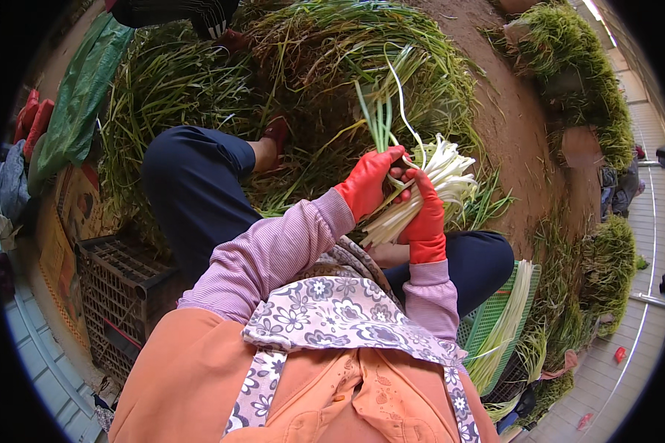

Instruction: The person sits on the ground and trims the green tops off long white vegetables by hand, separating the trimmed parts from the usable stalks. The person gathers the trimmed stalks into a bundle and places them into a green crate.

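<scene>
My left hand (pixel 371 177), in a red glove with bare fingertips, is closed on green plant stalks (pixel 378 122) that stick up past it. My right hand (pixel 425 219), gloved the same way, grips a thick bundle of pale whitish stalks (pixel 446 171), held at a slant with one end fanned out at the upper right. The fingertips of both hands meet at the bundle. A long pale strand (pixel 402 99) rises in a curve from between them. Whether that strand is looped round the bundle I cannot tell.
Heaped green stalks (pixel 188 83) lie ahead and left, with more piles (pixel 571 72) at the far right. A green plastic basket (pixel 507 326) holding long pale stalks stands beside my right knee. At my left is a dark plastic crate (pixel 116 293). Someone's dark-clothed leg shows at the top.
</scene>
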`<state>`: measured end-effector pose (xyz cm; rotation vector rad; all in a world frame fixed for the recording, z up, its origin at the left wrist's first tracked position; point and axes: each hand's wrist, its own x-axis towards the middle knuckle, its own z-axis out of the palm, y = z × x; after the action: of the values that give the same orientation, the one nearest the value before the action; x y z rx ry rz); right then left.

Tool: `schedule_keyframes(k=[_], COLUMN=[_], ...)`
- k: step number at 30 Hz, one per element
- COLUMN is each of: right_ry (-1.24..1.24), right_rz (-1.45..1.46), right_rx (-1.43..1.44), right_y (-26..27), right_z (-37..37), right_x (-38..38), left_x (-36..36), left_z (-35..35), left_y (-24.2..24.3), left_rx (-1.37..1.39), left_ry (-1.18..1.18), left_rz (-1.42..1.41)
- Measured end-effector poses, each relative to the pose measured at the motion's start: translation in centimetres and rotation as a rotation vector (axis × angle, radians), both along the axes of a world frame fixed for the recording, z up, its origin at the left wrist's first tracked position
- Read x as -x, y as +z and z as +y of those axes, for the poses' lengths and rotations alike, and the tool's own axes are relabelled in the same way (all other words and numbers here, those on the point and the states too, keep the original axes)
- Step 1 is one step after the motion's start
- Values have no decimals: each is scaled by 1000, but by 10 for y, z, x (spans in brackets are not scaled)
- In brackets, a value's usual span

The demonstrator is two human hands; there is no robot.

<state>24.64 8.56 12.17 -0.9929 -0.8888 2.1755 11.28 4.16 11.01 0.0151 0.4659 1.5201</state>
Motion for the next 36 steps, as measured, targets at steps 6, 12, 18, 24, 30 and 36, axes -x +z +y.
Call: schedule_keyframes(k=[6,12,18,24,30,36], right_ry=[-70,-156,-242,-228,-264,-142], right_rz=[224,357,443,375,327,-65], right_rx=[-162,-413,-447,-438,-533,-510], right_y=[34,77,122,97,95,83], right_z=[13,90,168,169,163,144], right_x=[1,-32,-88,-93,-84,-71], left_x=[7,33,96,48,-32,-47], left_z=[-5,-28,-105,-26,70,109], left_y=[42,45,-15,24,78,56], left_rx=[-214,-300,114,-405,-482,-643], left_ry=[15,28,-843,200,307,422], left_rz=[28,710,2124,2153,2220,1698])
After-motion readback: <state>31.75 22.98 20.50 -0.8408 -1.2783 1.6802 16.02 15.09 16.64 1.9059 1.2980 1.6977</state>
